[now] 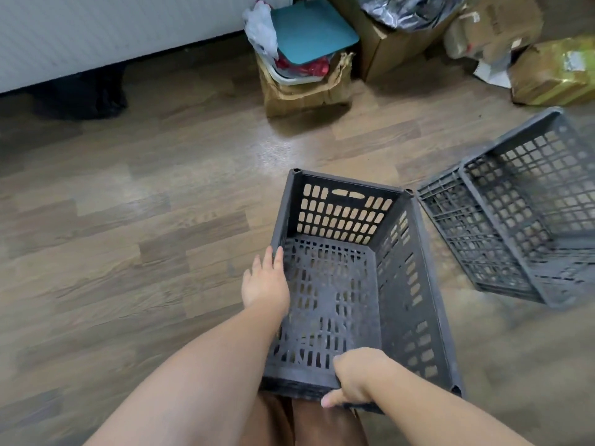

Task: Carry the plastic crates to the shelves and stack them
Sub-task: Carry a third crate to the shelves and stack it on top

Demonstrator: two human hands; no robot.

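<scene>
A dark grey slotted plastic crate (357, 252) hangs in front of me above the wooden floor, its open top facing me. My left hand (265, 280) lies flat with straight fingers against the crate's left rim. My right hand (355, 375) grips the near rim, fingers curled over the edge and the thumb below it. A second grey lattice crate (515, 207) lies tilted on the floor to the right, its corner close to the held crate. No shelves are in view.
A torn cardboard box (306, 88) holding a teal lid and plastic bags stands ahead. More cardboard boxes (386, 43) and wrapped parcels (553, 72) crowd the far right. A white panel (96, 30) runs along the back left, with bare wooden floor (145, 204) below it.
</scene>
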